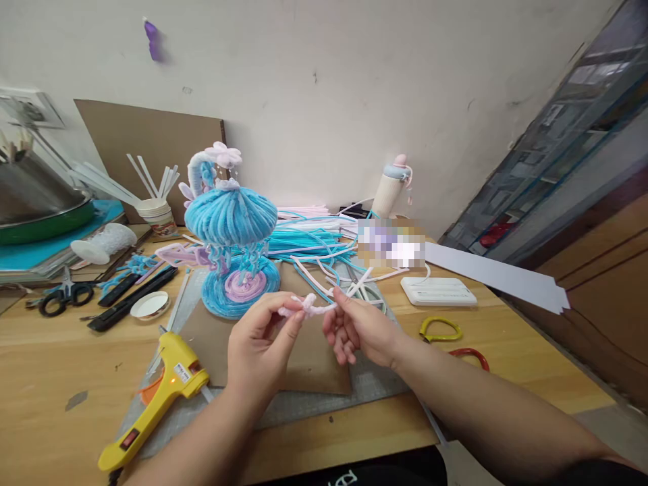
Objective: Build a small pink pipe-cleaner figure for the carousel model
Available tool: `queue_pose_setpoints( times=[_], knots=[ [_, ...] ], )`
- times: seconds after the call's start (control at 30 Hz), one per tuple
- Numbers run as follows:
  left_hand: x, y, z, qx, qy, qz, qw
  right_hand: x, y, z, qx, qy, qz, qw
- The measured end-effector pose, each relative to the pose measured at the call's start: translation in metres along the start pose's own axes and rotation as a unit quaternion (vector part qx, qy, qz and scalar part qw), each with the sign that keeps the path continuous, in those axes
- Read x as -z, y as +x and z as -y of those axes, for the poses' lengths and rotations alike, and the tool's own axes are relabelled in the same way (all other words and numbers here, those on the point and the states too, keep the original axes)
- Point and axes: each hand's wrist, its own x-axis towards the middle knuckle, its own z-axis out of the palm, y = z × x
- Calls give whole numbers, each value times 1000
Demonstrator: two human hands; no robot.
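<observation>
A pale pink pipe cleaner (307,304), bent into small loops at its left end, stretches between my two hands above a brown cardboard sheet (318,371). My left hand (263,337) pinches the looped end between thumb and fingers. At its other end, my right hand (362,327) grips the straighter part between thumb and forefinger, the other fingers curled loosely. Just behind my left hand stands a blue fuzzy lamp-shaped craft piece (230,216) with a pink flower on top, hanging strands and a round blue and pink base.
A yellow glue gun (177,378) lies at left, near black-handled scissors (67,293) and a spool (104,243). Blue pipe cleaners (304,239) are heaped behind. At right are a white flat device (438,291), yellow-handled tool (440,329), and bottle (389,189).
</observation>
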Motion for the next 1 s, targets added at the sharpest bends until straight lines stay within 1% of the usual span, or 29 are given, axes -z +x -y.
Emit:
queue_pose_setpoints(
  times=[0.03, 0.07, 0.1, 0.13, 0.17, 0.2, 0.23, 0.27, 0.3, 0.33, 0.37, 0.43, 0.47, 0.5, 0.57, 0.6, 0.67, 0.77, 0.83, 0.9, 1.0],
  knots=[
    [0, 1, 0, 8, -5, -14, 1000, 2, -3, 0, -37, -70, 36, 996],
    [0, 1, 0, 17, -12, -25, 999, 4, -7, 1, -46, -142, 66, 987],
    [-1, 2, 0, 25, -20, -33, 999, 6, -11, 2, -15, -200, 77, 977],
    [-1, 2, 0, 32, -26, -35, 999, 7, -15, 2, 58, -234, 55, 969],
    [-1, 2, -1, 36, -30, -33, 998, 7, -19, 3, 155, -243, 4, 958],
    [-2, 3, -1, 38, -32, -27, 998, 6, -22, 5, 255, -236, -66, 935],
    [-2, 3, -2, 40, -33, -17, 999, 4, -23, 6, 338, -229, -130, 903],
    [-2, 3, -3, 42, -35, -6, 998, 2, -24, 8, 393, -229, -170, 874],
    [-2, 2, -3, 46, -41, 8, 998, -1, -24, 9, 420, -235, -177, 859],
    [-2, 2, -4, 53, -52, 25, 997, -3, -23, 9, 422, -236, -150, 862],
    [-2, 3, -5, 63, -67, 42, 995, -5, -21, 10, 405, -220, -102, 882],
    [-3, 3, -7, 87, -104, 80, 988, -8, -17, 9, 340, -144, 6, 929],
    [-3, 3, -7, 100, -121, 100, 982, -9, -16, 8, 305, -102, 44, 946],
    [-3, 3, -8, 114, -137, 120, 977, -9, -15, 8, 278, -70, 63, 956],
    [-4, 3, -8, 135, -156, 151, 967, -8, -15, 8, 253, -49, 59, 964],
    [-4, 3, -8, 136, -158, 161, 965, -7, -16, 8, 253, -52, 48, 965],
    [-4, 4, -7, 126, -150, 170, 966, -4, -19, 11, 280, -71, 28, 957],
    [-3, 5, -7, 117, -148, 176, 966, -2, -22, 15, 358, -118, -5, 926],
    [-3, 6, -7, 132, -164, 182, 960, -2, -23, 16, 397, -164, -30, 903],
    [-3, 7, -8, 145, -183, 185, 955, -2, -24, 17, 411, -203, -41, 888],
    [-3, 7, -9, 148, -204, 178, 951, -4, -24, 17, 415, -228, -32, 880]
  ],
)
